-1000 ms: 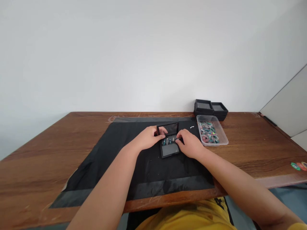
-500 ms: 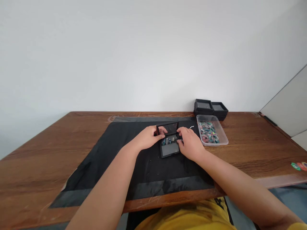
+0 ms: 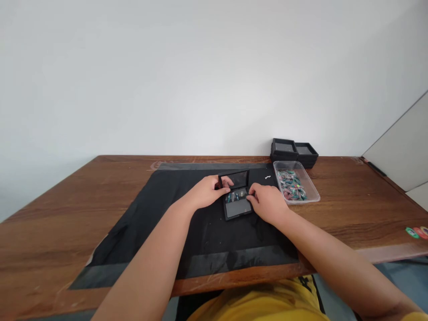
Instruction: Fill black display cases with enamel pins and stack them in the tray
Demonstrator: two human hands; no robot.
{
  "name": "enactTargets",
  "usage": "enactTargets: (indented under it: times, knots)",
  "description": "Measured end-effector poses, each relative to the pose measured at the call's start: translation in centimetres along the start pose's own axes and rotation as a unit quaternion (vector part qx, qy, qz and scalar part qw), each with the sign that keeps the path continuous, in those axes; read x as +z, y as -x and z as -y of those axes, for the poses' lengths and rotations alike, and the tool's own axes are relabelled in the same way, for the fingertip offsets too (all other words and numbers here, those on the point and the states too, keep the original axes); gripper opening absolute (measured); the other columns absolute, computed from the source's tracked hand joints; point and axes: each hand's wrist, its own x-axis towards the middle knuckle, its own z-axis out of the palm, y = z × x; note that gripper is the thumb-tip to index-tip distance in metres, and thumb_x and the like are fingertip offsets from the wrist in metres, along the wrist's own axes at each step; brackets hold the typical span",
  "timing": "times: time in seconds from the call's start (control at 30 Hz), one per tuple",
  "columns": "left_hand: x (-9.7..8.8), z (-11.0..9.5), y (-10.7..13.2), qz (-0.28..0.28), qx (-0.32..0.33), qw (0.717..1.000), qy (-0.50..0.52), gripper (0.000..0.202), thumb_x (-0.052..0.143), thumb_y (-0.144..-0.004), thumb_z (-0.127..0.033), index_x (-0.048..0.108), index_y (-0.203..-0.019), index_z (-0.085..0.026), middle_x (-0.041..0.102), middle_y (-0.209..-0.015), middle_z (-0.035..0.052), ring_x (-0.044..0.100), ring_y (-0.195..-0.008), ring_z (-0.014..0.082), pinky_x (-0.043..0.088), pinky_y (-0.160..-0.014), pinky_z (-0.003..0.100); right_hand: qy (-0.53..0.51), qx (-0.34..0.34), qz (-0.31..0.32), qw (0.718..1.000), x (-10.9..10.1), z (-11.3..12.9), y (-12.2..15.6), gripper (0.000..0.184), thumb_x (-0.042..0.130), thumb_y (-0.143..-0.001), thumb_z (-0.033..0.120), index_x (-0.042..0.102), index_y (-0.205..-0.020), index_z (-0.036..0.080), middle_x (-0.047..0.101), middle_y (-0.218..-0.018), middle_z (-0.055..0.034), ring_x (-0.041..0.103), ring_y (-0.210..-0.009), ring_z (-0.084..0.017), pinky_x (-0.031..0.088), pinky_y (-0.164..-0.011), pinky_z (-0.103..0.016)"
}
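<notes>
A small black case (image 3: 238, 209) with its hinged lid (image 3: 238, 179) raised lies on the black mat. Inside is a row of small glossy pieces (image 3: 237, 196), teal and pale, shaped like false nails. My left hand (image 3: 212, 191) grips the left side of the case near the hinge, thumb in front and fingers behind the lid. At the right end of the row my right hand (image 3: 265, 200) has its thumb and index finger close together. Whatever those fingertips may hold is too small to make out.
A clear plastic tub (image 3: 311, 189) of teal and pink pieces stands right of the mat (image 3: 157, 214). Behind it are stacked black cases (image 3: 294, 154) against the wall. A small white bit (image 3: 268, 177) lies on the mat. Round stickers (image 3: 417, 232) sit at the right edge.
My right hand has drawn slightly down and away from the lid, its fingers curling closer together. My left hand and the case have hardly moved.
</notes>
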Motion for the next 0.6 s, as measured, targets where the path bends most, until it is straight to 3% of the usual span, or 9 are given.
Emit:
enactTargets:
  times: [0.27, 0.6]
  knots:
    - [0.14, 0.34, -0.07, 0.004, 0.002, 1.0, 0.006, 0.028, 0.058, -0.083, -0.045, 0.072, -0.095, -0.023, 0.076, -0.092, 0.0042, 0.07, -0.091, 0.0255, 0.055, -0.081, 0.036, 0.018, -0.028, -0.008, 0.999, -0.36, 0.03, -0.04, 0.017, 0.056, -0.098, 0.025, 0.071, -0.097, 0.02, 0.076, -0.102, -0.0082, 0.066, -0.097, -0.025, 0.04, -0.081, -0.035]
    - [0.13, 0.34, -0.14, 0.003, 0.009, 1.0, 0.002, 0.029, 0.058, -0.081, -0.041, 0.072, -0.097, -0.022, 0.075, -0.09, 0.0041, 0.07, -0.088, 0.0244, 0.055, -0.078, 0.034, -0.018, -0.079, -0.124, 0.989, 0.32, -0.06, -0.21, 0.016, 0.054, -0.1, 0.022, 0.068, -0.093, 0.017, 0.075, -0.096, -0.0068, 0.059, -0.092, -0.022, 0.037, -0.082, -0.034]
